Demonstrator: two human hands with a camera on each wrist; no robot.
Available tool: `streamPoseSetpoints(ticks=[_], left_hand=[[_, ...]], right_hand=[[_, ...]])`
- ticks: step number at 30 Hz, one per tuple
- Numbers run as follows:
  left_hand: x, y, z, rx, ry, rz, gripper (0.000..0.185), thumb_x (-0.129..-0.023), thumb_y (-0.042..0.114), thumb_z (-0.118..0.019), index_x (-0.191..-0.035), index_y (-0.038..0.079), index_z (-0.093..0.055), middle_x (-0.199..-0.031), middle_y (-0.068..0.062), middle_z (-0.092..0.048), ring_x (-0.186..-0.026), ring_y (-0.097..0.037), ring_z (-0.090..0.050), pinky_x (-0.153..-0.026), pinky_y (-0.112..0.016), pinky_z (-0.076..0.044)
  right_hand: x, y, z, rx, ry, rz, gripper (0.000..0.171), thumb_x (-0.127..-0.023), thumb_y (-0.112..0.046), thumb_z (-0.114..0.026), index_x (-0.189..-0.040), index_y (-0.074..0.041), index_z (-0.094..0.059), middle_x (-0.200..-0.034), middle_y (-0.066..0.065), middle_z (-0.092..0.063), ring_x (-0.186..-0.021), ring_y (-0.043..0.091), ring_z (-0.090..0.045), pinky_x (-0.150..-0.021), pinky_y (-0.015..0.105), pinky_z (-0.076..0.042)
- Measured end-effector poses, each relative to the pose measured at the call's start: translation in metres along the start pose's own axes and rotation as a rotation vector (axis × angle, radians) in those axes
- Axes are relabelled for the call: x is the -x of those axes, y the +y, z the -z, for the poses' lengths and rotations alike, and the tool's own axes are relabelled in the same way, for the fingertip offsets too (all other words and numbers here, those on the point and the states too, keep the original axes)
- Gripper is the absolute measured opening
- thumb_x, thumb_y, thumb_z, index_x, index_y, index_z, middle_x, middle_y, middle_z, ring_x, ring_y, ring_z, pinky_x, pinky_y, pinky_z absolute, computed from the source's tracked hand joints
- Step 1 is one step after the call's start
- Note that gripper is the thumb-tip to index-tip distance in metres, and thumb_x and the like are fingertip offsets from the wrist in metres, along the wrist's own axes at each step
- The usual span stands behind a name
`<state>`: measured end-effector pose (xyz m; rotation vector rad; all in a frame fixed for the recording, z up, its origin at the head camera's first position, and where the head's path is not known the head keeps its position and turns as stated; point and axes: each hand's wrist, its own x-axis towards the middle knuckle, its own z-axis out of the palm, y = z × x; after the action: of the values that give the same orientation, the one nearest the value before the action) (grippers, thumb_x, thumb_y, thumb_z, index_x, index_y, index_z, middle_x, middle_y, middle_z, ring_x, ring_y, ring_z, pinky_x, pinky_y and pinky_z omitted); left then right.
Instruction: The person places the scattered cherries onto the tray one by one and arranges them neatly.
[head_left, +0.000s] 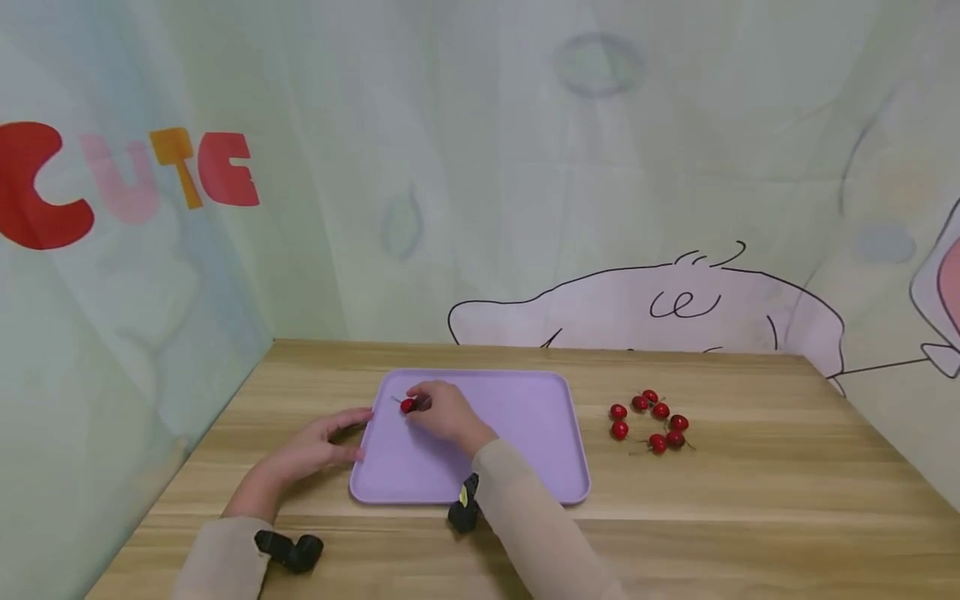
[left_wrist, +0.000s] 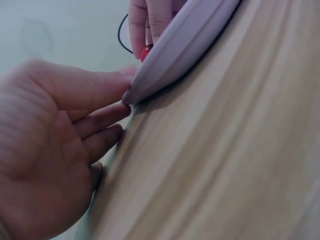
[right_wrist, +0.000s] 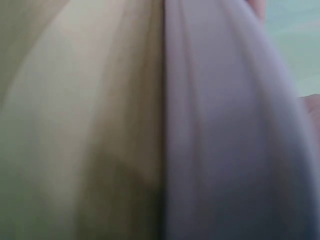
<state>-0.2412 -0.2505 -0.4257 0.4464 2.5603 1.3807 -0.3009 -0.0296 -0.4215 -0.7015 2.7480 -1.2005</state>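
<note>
Soft, even light with faint shadows; the right wrist view is blurred, perhaps too close to focus.

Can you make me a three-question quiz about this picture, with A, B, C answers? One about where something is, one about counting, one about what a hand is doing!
1. Where is the pile of cherries?
A. On the table, to the right of the tray
B. Inside the tray
C. On the floor

2. How many cherries are in that pile?
A. Two
B. Eight
C. Fifteen

3. What is the right hand doing?
A. Lying flat and empty
B. Pinching a cherry over the purple tray
C. Lifting the tray

Answers: 1 A, the pile sits on bare wood beside the tray. 2 B, eight red ones can be counted. 3 B, its fingertips hold one red cherry, while the left hand touches the tray's edge.
</note>
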Motion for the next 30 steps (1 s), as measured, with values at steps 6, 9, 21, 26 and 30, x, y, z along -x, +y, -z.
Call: streamPoseSetpoints(ticks=[6, 9, 21, 26, 30], left_hand=[[-0.003, 0.001, -0.001, -0.016, -0.010, -0.007, 0.067, -0.084, 0.019, -0.072, -0.140, -0.004, -0.044, -0.148, -0.027, -0.036, -0.139, -0.049, -0.024, -0.109, -0.067, -0.021], [-0.003, 0.001, -0.002, -0.022, -0.009, -0.013, 0.067, -0.083, 0.019, -0.072, -0.140, -0.003, -0.045, -0.148, -0.028, -0.036, -0.139, -0.050, -0.024, -0.109, -0.067, -0.021], [-0.003, 0.001, 0.002, -0.028, 0.002, -0.012, 0.067, -0.083, 0.019, -0.073, -0.139, -0.004, -0.045, -0.148, -0.030, -0.034, -0.138, -0.051, -0.022, -0.108, -0.069, -0.019], [-0.004, 0.001, 0.002, -0.038, -0.003, 0.002, 0.068, -0.083, 0.021, -0.072, -0.141, -0.002, -0.044, -0.149, -0.029, -0.033, -0.139, -0.051, -0.021, -0.108, -0.069, -0.019], [-0.004, -0.001, 0.002, -0.036, -0.006, 0.012, 0.068, -0.084, 0.021, -0.072, -0.142, -0.002, -0.043, -0.150, -0.029, -0.032, -0.139, -0.051, -0.020, -0.108, -0.069, -0.019]], right_hand=[[0.001, 0.005, 0.007, -0.035, -0.023, -0.025, 0.037, -0.083, -0.009, -0.072, -0.119, -0.004, -0.066, -0.105, 0.009, -0.068, -0.092, 0.017, -0.066, -0.076, 0.020, -0.051], [0.004, 0.004, 0.023, -0.050, -0.043, -0.035, 0.040, -0.085, -0.013, -0.071, -0.124, -0.005, -0.063, -0.112, 0.010, -0.066, -0.095, 0.018, -0.063, -0.075, 0.022, -0.051], [0.070, 0.010, 0.154, -0.016, 0.081, 0.146, 0.034, -0.090, -0.013, -0.066, -0.122, -0.002, -0.061, -0.116, 0.013, -0.062, -0.095, 0.022, -0.061, -0.078, 0.031, -0.054], [0.110, 0.030, 0.199, 0.068, 0.166, 0.123, 0.032, -0.091, -0.013, -0.066, -0.120, -0.001, -0.062, -0.113, 0.012, -0.064, -0.093, 0.022, -0.061, -0.081, 0.033, -0.053], [0.134, 0.049, 0.222, 0.123, 0.184, 0.004, 0.034, -0.092, -0.019, -0.065, -0.123, -0.005, -0.060, -0.109, 0.012, -0.063, -0.092, 0.024, -0.060, -0.070, 0.030, -0.055]])
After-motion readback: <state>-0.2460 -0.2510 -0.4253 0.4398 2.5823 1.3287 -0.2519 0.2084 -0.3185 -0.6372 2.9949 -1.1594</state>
